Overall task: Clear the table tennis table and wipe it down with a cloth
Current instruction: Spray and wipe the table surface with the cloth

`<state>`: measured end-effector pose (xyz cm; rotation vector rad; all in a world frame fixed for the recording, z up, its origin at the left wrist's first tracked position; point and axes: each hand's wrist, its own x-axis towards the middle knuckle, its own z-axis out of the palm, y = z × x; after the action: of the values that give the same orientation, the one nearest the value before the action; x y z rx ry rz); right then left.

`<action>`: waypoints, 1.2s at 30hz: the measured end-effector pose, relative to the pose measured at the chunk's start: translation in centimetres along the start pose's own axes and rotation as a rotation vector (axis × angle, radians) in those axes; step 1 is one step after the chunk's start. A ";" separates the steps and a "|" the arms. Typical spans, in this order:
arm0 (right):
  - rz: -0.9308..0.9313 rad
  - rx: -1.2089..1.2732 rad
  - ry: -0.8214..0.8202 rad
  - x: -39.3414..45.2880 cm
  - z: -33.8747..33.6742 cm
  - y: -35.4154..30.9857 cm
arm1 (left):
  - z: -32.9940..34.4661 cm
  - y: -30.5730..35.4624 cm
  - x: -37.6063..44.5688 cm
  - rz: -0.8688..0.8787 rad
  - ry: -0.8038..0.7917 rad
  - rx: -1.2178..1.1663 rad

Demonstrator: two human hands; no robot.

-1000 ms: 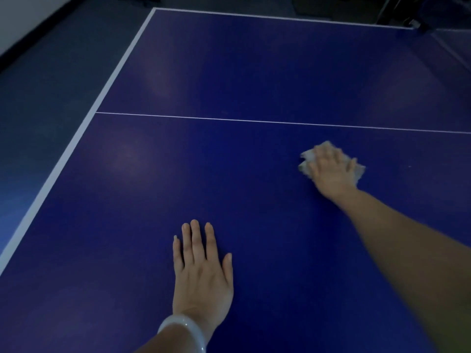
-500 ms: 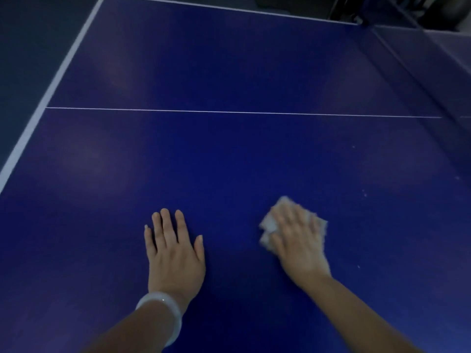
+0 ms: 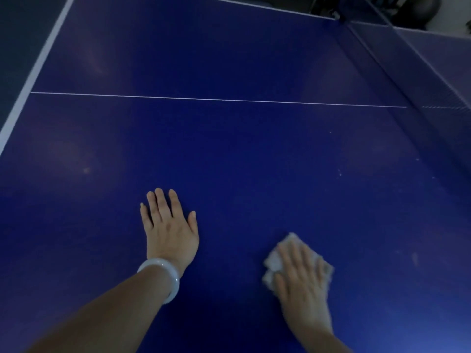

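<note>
The blue table tennis table (image 3: 229, 154) fills the view, with a thin white centre line running left to right. My right hand (image 3: 303, 281) lies flat with straight fingers on a crumpled white cloth (image 3: 272, 263), pressing it onto the table near its front edge. My left hand (image 3: 169, 228) rests palm down on the bare surface to the left of the cloth, fingers straight, a white bangle on its wrist. Small pale specks dot the surface to the right of the cloth.
The net (image 3: 418, 62) runs along the right side, from the upper right toward the near right. The white edge line (image 3: 38, 62) marks the table's left border, with dark floor beyond it. Dark objects stand past the far right corner.
My right hand has slid the cloth toward me, from near the centre line to close by the front edge. The left hand stays planted. The view has turned right, showing the net.
</note>
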<state>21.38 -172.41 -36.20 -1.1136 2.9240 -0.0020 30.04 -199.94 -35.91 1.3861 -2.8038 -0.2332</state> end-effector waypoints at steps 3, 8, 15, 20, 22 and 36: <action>0.315 0.095 -0.030 -2.8 -0.5 3.7 | -0.1 -0.1 -0.1 0.008 0.011 -0.025; 0.361 0.158 -0.071 -3.4 -0.8 3.3 | -0.2 -0.6 -0.1 0.013 0.010 -0.129; 0.337 0.178 -0.071 -3.8 -0.9 3.7 | -1.7 0.8 -2.1 0.001 0.004 -0.430; 0.298 0.167 -0.062 -3.7 -1.0 4.0 | -1.0 8.8 -10.4 0.260 -0.035 -0.501; 0.243 0.183 -0.069 -4.3 -1.1 4.5 | -0.2 12.2 -13.6 0.238 -0.061 -0.520; 0.739 0.216 -0.039 -7.5 -1.5 20.5 | 2.8 16.5 -18.8 0.195 -0.097 0.002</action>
<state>13.30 -152.15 -34.71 0.0230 3.0067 -0.2721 28.30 -174.88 -35.26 1.1194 -2.9924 -0.3024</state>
